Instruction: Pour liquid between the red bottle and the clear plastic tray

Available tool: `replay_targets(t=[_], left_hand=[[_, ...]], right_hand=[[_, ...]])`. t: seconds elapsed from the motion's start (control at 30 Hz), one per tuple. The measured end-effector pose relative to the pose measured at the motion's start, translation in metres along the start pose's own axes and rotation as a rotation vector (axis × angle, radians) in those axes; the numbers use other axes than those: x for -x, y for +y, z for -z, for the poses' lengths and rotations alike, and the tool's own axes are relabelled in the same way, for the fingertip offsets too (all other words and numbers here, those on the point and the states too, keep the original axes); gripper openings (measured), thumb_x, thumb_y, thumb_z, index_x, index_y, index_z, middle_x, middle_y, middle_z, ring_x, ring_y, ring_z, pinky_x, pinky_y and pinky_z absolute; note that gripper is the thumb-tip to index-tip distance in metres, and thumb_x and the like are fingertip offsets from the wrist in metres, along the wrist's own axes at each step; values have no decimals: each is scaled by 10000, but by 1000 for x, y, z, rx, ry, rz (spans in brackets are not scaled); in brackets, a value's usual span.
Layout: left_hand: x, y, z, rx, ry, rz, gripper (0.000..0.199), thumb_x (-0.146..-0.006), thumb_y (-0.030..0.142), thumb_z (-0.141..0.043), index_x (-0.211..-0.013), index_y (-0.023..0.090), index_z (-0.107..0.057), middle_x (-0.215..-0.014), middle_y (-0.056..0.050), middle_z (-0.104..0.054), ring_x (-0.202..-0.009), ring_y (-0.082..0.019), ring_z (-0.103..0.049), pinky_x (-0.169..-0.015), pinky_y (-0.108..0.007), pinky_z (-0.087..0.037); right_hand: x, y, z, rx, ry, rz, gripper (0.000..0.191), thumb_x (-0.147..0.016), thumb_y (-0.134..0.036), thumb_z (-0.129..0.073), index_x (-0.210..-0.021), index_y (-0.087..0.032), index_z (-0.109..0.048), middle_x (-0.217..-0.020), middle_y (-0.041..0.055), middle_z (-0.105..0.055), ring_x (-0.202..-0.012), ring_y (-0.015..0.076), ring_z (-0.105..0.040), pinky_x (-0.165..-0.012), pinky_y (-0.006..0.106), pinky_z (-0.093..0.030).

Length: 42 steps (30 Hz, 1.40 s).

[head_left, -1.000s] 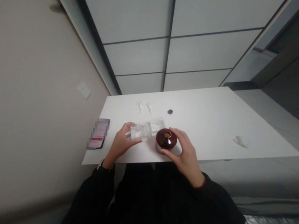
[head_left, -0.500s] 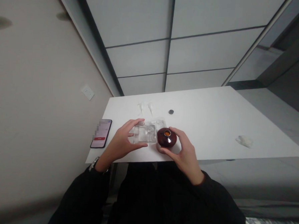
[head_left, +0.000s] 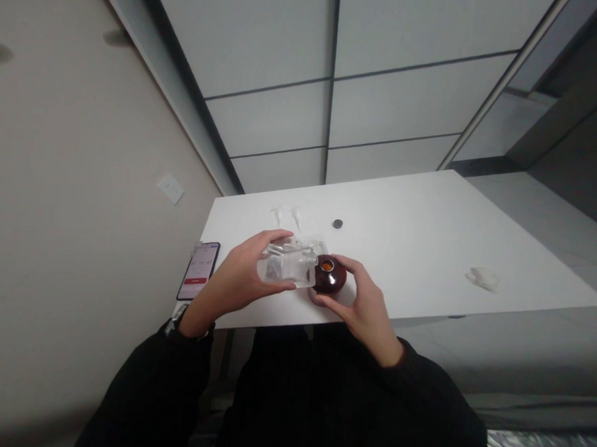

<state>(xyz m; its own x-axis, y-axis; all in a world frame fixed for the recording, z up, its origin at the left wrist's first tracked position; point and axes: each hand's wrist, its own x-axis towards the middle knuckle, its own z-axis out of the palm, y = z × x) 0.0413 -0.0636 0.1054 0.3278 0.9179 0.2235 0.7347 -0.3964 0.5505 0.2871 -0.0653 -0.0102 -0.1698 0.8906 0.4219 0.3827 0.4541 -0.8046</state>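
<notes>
My left hand (head_left: 246, 271) is closed around a clear square bottle (head_left: 287, 266), thumb below and fingers above. The bottle is tilted, its neck pointing right toward a round dark red bottle (head_left: 329, 278). That red bottle has an open, metal-rimmed mouth with orange inside, and my right hand (head_left: 364, 300) grips it from the right. The clear neck is close to the red bottle's mouth; whether they touch I cannot tell. Behind the clear bottle, partly hidden, another transparent item (head_left: 317, 243) lies on the white table (head_left: 402, 235).
Two white pump heads (head_left: 296, 217) lie toward the back of the table, with a small dark round cap (head_left: 337, 223) to their right. A phone (head_left: 198, 271) rests at the left edge. A crumpled white tissue (head_left: 484, 278) is on the right.
My left hand has tipped the clear bottle so its neck now leans to the right, nearer the red bottle's mouth. My right hand keeps its hold on the red bottle.
</notes>
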Motion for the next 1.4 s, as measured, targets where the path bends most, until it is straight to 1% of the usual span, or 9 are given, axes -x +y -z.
replay_targets(t=[0.23, 0.43, 0.67, 1.07, 1.4], left_hand=[[-5, 4, 8, -90, -18, -141, 678, -856, 521, -824, -1420, 210, -615, -1379, -132, -708, -1259, -292, -686, -1074, -468, -596], [-8, 3, 9, -136, -16, -216, 716, -853, 512, -835, -1469, 227, -607, -1396, -129, -706, -1282, -306, -674, -1132, -499, -547], [-9, 7, 8, -190, 5, -238, 713, -860, 483, -836, -1486, 227, -607, -1367, -136, -704, -1244, -308, -684, -1052, -475, -581], [-10, 13, 11, -240, -20, -212, 699, -863, 489, -831, -1495, 293, -606, -1369, -115, -703, -1242, -295, -678, -1055, -449, -576], [-11, 17, 17, -263, -49, -195, 699, -869, 481, -825, -1502, 279, -605, -1379, -125, -694, -1255, -313, -670, -1072, -471, -569]], right_hand=[[-1, 2, -1, 5, 1, 3, 658, -825, -468, -859, -1366, -258, -550, -1357, 123, -708, -1278, 340, -686, -1068, 535, -581], [-1, 1, 0, -1, -9, 1, 652, -839, -479, -846, -1373, -260, -543, -1357, 122, -705, -1286, 338, -683, -1078, 534, -577], [-1, 0, 0, 1, -4, 8, 655, -841, -491, -843, -1371, -253, -539, -1353, 125, -706, -1284, 336, -685, -1084, 532, -575], [-2, -2, 0, -5, -16, -4, 657, -850, -485, -837, -1385, -251, -538, -1387, 141, -689, -1312, 352, -668, -1104, 559, -557], [-1, -2, 0, 2, -20, 12, 651, -860, -479, -830, -1387, -248, -526, -1392, 139, -684, -1312, 346, -666, -1092, 537, -563]])
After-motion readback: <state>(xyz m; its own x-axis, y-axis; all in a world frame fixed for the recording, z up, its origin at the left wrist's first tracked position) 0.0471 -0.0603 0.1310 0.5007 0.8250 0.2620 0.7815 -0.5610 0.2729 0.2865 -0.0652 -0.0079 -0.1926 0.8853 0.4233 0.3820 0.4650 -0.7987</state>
